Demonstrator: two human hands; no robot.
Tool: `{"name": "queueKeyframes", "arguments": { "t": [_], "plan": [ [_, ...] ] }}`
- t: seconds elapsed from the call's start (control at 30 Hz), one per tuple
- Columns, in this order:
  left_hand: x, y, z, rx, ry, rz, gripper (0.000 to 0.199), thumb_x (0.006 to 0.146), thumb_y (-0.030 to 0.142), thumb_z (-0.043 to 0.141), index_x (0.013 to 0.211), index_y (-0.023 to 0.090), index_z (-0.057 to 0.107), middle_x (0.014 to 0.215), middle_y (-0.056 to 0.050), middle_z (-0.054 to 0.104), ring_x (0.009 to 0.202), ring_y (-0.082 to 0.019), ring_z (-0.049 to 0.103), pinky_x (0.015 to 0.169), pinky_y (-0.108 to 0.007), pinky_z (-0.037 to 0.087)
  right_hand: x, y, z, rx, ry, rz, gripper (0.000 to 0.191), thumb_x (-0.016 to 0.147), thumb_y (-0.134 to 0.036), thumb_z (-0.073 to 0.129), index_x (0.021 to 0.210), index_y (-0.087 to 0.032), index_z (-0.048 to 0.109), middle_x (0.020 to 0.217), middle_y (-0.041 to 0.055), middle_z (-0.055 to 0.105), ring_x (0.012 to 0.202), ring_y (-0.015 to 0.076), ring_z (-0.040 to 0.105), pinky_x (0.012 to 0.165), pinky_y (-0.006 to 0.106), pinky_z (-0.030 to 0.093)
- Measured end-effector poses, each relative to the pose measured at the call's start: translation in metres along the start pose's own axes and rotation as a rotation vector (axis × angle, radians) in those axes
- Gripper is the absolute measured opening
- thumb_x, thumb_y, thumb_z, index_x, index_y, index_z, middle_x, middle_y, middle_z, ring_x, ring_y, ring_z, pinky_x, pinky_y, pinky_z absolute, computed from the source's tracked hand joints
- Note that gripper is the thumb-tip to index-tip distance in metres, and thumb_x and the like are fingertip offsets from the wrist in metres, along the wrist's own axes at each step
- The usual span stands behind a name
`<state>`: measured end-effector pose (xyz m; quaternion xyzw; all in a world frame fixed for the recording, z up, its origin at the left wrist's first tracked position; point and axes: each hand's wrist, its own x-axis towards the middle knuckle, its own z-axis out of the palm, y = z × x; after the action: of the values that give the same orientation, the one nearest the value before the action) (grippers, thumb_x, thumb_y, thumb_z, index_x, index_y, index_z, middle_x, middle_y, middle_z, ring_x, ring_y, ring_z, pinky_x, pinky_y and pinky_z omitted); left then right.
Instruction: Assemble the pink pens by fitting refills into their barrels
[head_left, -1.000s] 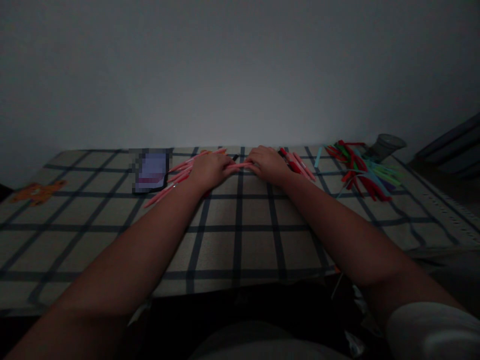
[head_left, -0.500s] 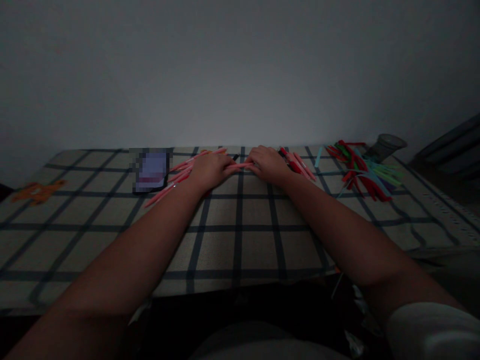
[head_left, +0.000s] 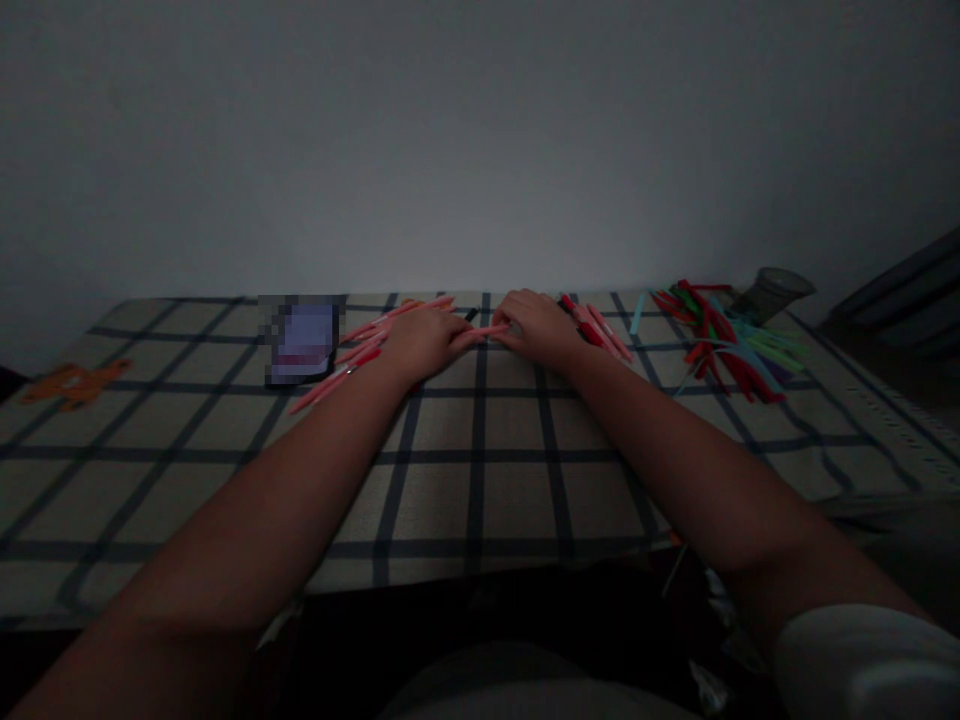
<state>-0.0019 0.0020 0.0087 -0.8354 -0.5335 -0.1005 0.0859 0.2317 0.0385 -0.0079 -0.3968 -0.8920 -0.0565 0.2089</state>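
My left hand (head_left: 429, 342) is closed on one end of a thin pink stick (head_left: 493, 330), low over the table. My right hand (head_left: 534, 328) pinches the stick's other end, a short gap from the left. Several pink and red sticks (head_left: 330, 385) lie under and beside my left hand, partly hidden by it. More pink and red sticks (head_left: 607, 335) rest just right of my right hand. A small dark piece (head_left: 471, 314) shows beside my left fingertips. In this dim light I cannot tell what the sticks are made of.
A checked cloth (head_left: 442, 500) covers the table, which meets a plain wall. A phone (head_left: 306, 340) lies left of the sticks, an orange flat piece (head_left: 75, 385) farther left. Red, green and blue strips (head_left: 724, 345) are heaped at the right, near a glass-like container (head_left: 776, 290).
Both hands stay almost in place with the pink stick between them. My left hand has shifted very slightly to the right.
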Motion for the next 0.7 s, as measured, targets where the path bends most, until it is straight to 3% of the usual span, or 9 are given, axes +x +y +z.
{"name": "queueKeyframes", "arguments": {
  "t": [0.2, 0.37, 0.57, 0.7],
  "plan": [
    [-0.0007, 0.0003, -0.0011, -0.01, 0.006, -0.046, 0.052, 0.111, 0.064, 0.046, 0.12, 0.029, 0.085, 0.132, -0.008, 0.082, 0.121, -0.029, 0.074, 0.099, -0.038, 0.05, -0.0009, -0.001, -0.0014, -0.027, -0.038, -0.024, 0.044, 0.114, -0.046, 0.05, 0.132, -0.017, 0.077, 0.128, 0.0167, 0.076, 0.117, 0.0317, 0.062, 0.094, 0.04, 0.04],
    [-0.0003, -0.0006, 0.0, -0.011, 0.006, -0.036, 0.051, 0.11, 0.065, 0.049, 0.12, 0.03, 0.085, 0.129, -0.008, 0.082, 0.121, -0.03, 0.074, 0.101, -0.039, 0.05, 0.0013, -0.0033, -0.0053, -0.06, -0.096, -0.025, 0.045, 0.115, -0.045, 0.047, 0.118, -0.015, 0.081, 0.122, 0.0164, 0.077, 0.113, 0.0309, 0.063, 0.093, 0.04, 0.041],
    [-0.0013, 0.0003, -0.0021, -0.01, 0.005, -0.033, 0.048, 0.11, 0.062, 0.05, 0.12, 0.03, 0.085, 0.124, -0.008, 0.084, 0.129, -0.032, 0.072, 0.098, -0.039, 0.051, 0.0006, -0.0031, -0.0044, 0.0, -0.016, 0.004, 0.024, 0.109, -0.037, 0.061, 0.11, -0.018, 0.076, 0.115, 0.015, 0.075, 0.108, 0.0301, 0.06, 0.089, 0.038, 0.039],
    [-0.0022, 0.0034, -0.0055, -0.015, -0.003, -0.031, 0.047, 0.111, 0.06, 0.05, 0.122, 0.031, 0.085, 0.13, -0.007, 0.083, 0.132, -0.032, 0.071, 0.099, -0.04, 0.052, 0.0002, -0.0021, -0.0028, 0.01, -0.004, 0.02, 0.02, 0.107, -0.036, 0.064, 0.108, -0.019, 0.074, 0.113, 0.014, 0.075, 0.106, 0.0291, 0.061, 0.088, 0.038, 0.04]
  ]
}}
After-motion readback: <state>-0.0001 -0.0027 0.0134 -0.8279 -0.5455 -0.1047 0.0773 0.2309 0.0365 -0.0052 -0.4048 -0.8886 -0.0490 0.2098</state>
